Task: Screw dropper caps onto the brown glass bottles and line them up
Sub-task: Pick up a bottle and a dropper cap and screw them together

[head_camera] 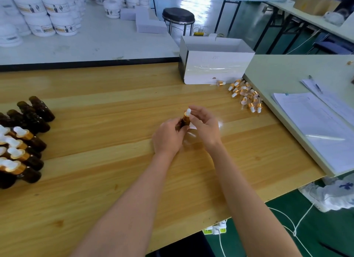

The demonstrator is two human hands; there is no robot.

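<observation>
Bottle (185, 121): brown glass, held upright over the middle of the table (115, 103), cap (187, 113) sitting on its neck. My left hand (168, 136) is wrapped round the body and clamped on it. My right hand (206, 127) has its fingertips curved at the cap; pinching or only touching, I cannot tell.

Handling, my estimate: small, light, rigid. Smooth glass, so slippery and breakable if dropped. Hold the body low with the left hand. Turn by the gold collar, not the white bulb, which looks soft and would squash. Keep the cap straight.

Outward: capped bottles (21, 147) grouped far left, bare bottles (36, 111) just behind them. Loose caps (246, 96) heaped at right, near the box (216, 65).
</observation>
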